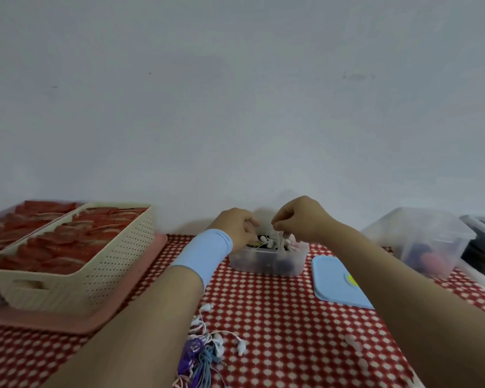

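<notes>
White cords (278, 238) are pinched by fingers of the right hand (303, 219) over the clear box (266, 263) — whether the left hand (235, 226) grips anything cannot be told.

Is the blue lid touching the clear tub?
Apart. The head view shows a narrow strip of checked tablecloth between the blue lid and the clear tub.

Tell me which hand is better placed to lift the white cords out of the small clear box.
Right. The right hand pinches the white cords above the clear box; the left hand sits at its left rim, likelier to steady it.
</notes>
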Tool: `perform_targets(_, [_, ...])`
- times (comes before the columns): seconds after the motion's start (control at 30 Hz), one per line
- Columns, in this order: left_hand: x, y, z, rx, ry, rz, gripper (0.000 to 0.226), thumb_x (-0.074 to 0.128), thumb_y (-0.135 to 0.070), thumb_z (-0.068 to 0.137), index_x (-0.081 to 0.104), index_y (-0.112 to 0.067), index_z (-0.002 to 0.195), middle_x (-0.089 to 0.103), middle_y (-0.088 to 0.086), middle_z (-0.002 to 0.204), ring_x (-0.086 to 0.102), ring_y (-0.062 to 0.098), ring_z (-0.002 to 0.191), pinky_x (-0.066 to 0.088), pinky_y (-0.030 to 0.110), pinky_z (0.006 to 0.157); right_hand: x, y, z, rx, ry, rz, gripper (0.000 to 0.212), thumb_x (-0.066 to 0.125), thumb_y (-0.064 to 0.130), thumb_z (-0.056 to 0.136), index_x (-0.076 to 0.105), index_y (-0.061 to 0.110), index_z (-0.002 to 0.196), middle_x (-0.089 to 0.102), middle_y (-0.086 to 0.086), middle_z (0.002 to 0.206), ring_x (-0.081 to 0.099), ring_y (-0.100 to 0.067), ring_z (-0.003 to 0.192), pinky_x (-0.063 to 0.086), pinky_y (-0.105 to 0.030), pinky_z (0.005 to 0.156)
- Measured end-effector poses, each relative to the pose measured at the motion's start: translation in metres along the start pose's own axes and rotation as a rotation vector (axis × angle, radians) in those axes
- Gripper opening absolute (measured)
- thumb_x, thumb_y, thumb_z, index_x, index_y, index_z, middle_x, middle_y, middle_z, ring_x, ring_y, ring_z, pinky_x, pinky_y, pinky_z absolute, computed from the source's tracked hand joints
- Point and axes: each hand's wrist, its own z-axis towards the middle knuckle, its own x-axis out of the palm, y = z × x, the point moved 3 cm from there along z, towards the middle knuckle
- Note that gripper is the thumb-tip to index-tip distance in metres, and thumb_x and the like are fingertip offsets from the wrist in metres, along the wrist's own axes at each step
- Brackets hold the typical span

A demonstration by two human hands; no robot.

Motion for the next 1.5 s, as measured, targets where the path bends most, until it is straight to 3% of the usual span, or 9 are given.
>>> perform_targets(0.2, [-0.014,-0.003,-0.025,0.022,-0.028,0.010,0.025,0.064,-0.015,0.088,0.070,-0.026,0.111,0.069,-0.008,0.108,0.062,0.008,0.096,0.049,0.024,0.090,0.003,0.019,-0.014,-0.088,0.068,-0.114,0.026,0.069,0.008,0.090,0.078,0.020,0.112,0.076,0.005,0.110,0.067,-0.010,0.104,0.044,-0.018,0.086])
perform_targets(0.43, [-0.037,0.008,-0.077,-0.005,0.009,0.195,0.020,0.063,-0.020,0.091,0.073,-0.021,0.108,0.068,-0.003,0.112,0.062,0.016,0.100,0.046,0.026,0.090,0.021,0.079,-0.052,-0.224,0.162,-0.090,0.018,0.069,0.011,0.090,0.080,0.023,0.098,0.074,0.011,0.091,0.065,0.001,0.061,0.053,-0.018,0.070])
perform_targets(0.77, [-0.046,0.049,-0.148,-0.135,0.271,0.352,0.007,0.066,-0.021,0.085,0.069,-0.018,0.091,0.064,-0.002,0.082,0.059,0.018,0.076,0.044,0.027,0.068,0.099,0.116,-0.098,-0.236,0.409,-0.148,0.021,0.071,0.029,0.092,0.076,0.023,0.112,0.076,0.001,0.102,0.073,-0.017,0.080,0.060,-0.031,0.079])
perform_targets(0.93, [-0.062,0.068,-0.165,-0.159,-0.028,0.300,0.035,0.065,-0.021,0.091,0.063,-0.029,0.125,0.051,0.000,0.140,0.056,0.021,0.118,0.043,0.027,0.091,0.122,0.124,-0.101,-0.199,0.408,-0.133,0.032,0.072,0.020,0.092,0.068,0.013,0.123,0.072,-0.006,0.115,0.074,-0.023,0.084,0.062,-0.032,0.075])
perform_targets(1.0, [-0.065,0.077,-0.173,-0.212,0.033,0.385,0.046,0.068,-0.034,0.089,0.057,-0.032,0.134,0.046,0.001,0.147,0.051,0.023,0.127,0.042,0.034,0.101,0.127,0.129,-0.100,-0.198,0.427,-0.174,0.034,0.075,0.020,0.089,0.069,0.015,0.122,0.073,-0.006,0.115,0.074,-0.022,0.088,0.062,-0.033,0.079])
perform_targets(1.1, [-0.062,0.088,-0.178,-0.278,0.137,0.319,0.032,0.068,-0.036,0.089,0.069,-0.024,0.118,0.066,0.001,0.120,0.062,0.020,0.106,0.046,0.028,0.082,0.130,0.138,-0.095,-0.195,0.379,-0.163,0.029,0.074,0.024,0.090,0.073,0.017,0.118,0.073,-0.004,0.116,0.071,-0.019,0.093,0.059,-0.033,0.086])
perform_targets(1.2, [-0.065,0.094,-0.178,-0.252,0.027,0.208,0.017,0.067,-0.034,0.089,0.063,-0.020,0.081,0.056,-0.001,0.082,0.051,0.017,0.075,0.036,0.022,0.061,0.129,0.143,-0.092,-0.200,0.291,-0.162,0.036,0.070,0.021,0.093,0.066,0.016,0.128,0.067,-0.005,0.129,0.064,-0.019,0.110,0.052,-0.032,0.098])
perform_targets(1.33, [-0.078,0.086,-0.179,-0.213,-0.127,0.141,0.032,0.053,-0.039,0.098,0.065,-0.011,0.087,0.055,0.001,0.078,0.046,0.014,0.066,0.027,0.022,0.054,0.124,0.144,-0.089,-0.236,0.270,-0.062,0.059,0.065,0.009,0.093,0.047,0.023,0.148,0.058,-0.006,0.142,0.057,-0.022,0.125,0.046,-0.037,0.106])
perform_targets(1.5, [-0.095,0.058,-0.167,-0.072,-0.246,-0.025,0.026,0.052,-0.036,0.098,0.062,-0.025,0.077,0.065,-0.002,0.082,0.056,0.013,0.072,0.039,0.030,0.068,0.093,0.141,-0.095,-0.214,0.259,0.319,0.042,0.063,0.009,0.096,0.058,0.016,0.137,0.071,-0.007,0.119,0.068,-0.013,0.092,0.051,-0.020,0.074])
